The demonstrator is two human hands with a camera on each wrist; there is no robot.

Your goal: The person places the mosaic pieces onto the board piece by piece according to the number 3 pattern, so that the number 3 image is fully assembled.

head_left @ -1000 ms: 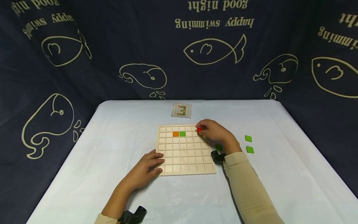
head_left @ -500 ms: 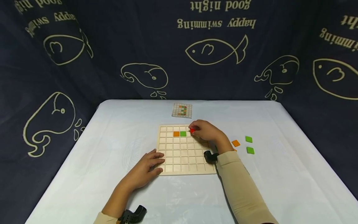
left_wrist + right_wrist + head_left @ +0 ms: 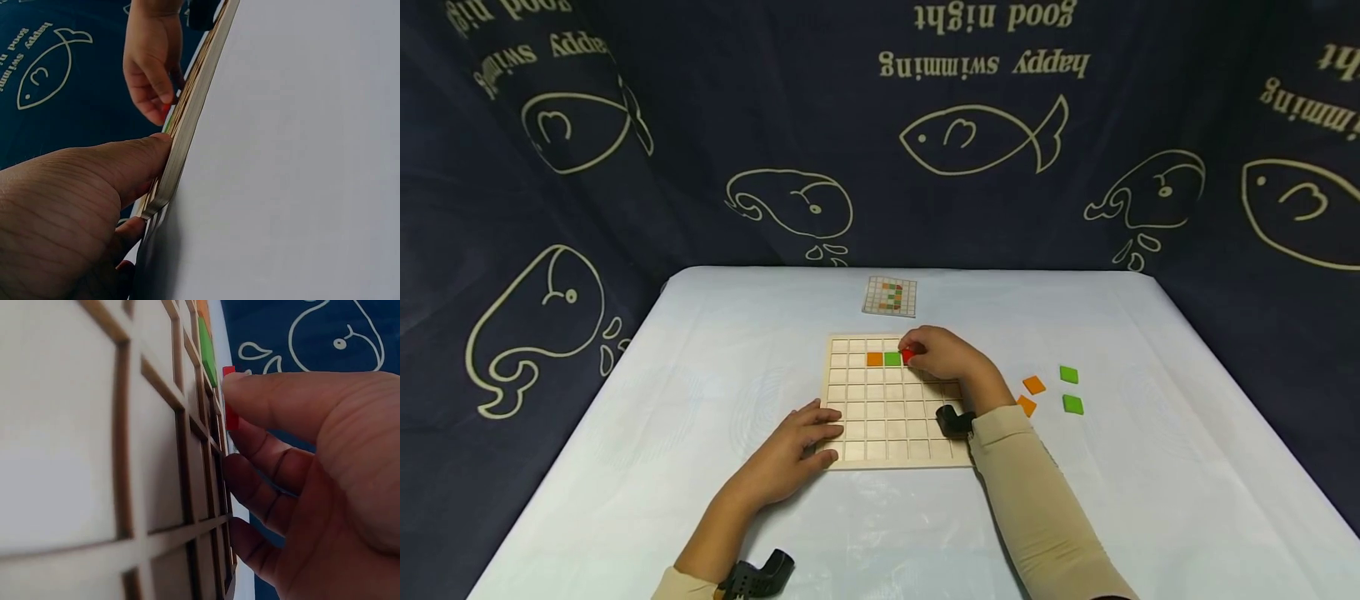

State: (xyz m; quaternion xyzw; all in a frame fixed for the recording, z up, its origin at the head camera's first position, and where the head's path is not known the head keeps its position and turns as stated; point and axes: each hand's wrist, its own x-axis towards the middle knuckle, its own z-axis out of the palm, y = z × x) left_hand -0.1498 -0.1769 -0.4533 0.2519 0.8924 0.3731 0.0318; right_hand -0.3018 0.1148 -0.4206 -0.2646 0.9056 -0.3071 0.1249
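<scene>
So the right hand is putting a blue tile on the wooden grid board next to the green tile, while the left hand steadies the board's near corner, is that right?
Not quite: the tile is red, not blue, as the head view shows. The right hand pinches it at the wooden grid board, beside the green tile, while the left hand rests on the board's near left corner.

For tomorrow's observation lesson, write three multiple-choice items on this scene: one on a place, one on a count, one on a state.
1. Where does the red tile sit?
A. right beside the green tile on the board
B. on the pattern card
C. off the board, by the left hand

2. How many loose green tiles lie right of the wooden grid board?
A. one
B. two
C. four

3. What is the left hand doing?
A. pinching a tile
B. resting flat on the board's corner
C. hanging in the air

Answers: 1 A, the right hand pinches it next to the green tile. 2 B, two show. 3 B, fingers lie on the board's edge.
</scene>
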